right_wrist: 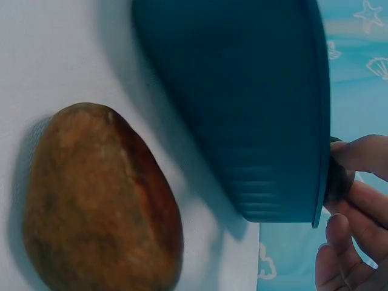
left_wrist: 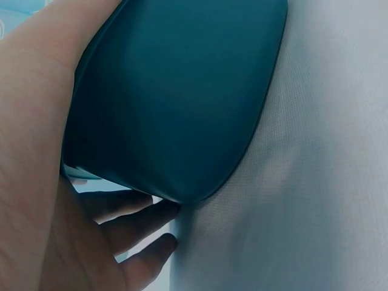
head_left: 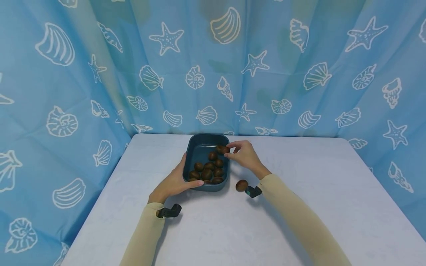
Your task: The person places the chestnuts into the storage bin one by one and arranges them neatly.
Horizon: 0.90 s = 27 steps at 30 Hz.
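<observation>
A dark teal rectangular tub (head_left: 208,187) stands on the table, holding several brown chestnuts (head_left: 207,173) mostly in its near and right parts. My left hand (head_left: 175,181) grips the tub's near left corner, thumb along the near rim and fingers around the outer left wall (left_wrist: 176,91). Over the tub's right rim, my right hand (head_left: 245,153) pinches a chestnut (right_wrist: 339,179) between thumb and fingers. One loose chestnut (right_wrist: 103,200) lies on the table right of the tub, below the right wrist.
A white cloth covers the table (head_left: 226,229). Behind it and along both sides hangs a blue curtain (head_left: 206,74) with shell and starfish prints; the tub stands close to its back part. A small black device (head_left: 169,211) is strapped to each wrist.
</observation>
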Tool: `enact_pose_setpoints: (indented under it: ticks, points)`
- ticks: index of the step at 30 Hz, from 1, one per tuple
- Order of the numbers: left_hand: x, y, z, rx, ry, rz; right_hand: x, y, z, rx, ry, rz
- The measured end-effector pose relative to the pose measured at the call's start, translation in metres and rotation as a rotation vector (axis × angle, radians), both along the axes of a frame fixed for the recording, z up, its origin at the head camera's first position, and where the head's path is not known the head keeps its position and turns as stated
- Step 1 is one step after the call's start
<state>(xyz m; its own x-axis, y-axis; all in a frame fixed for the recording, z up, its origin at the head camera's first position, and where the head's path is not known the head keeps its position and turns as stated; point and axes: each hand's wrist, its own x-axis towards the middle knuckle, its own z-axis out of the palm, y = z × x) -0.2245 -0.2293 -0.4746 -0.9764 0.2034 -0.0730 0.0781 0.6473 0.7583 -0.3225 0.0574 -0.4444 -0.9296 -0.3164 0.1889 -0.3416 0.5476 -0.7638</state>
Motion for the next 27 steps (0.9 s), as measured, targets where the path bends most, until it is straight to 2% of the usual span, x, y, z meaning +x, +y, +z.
enact_pose_setpoints:
  ticks: [4,15,18,27]
  points:
    - [0.0,-0.001,0.0,0.002,0.01,0.006,-0.002,-0.007,0.0,0.069,0.045,0.031]
    - [-0.001,-0.001,-0.003,0.0,0.017,-0.006,-0.004,-0.021,-0.003,0.262,0.064,0.089]
    - [-0.002,-0.001,-0.004,-0.003,0.01,-0.009,-0.004,-0.023,-0.004,0.295,0.07,0.088]
    - [-0.002,-0.001,-0.002,0.004,0.008,-0.02,-0.006,-0.029,0.0,0.372,0.015,0.047]
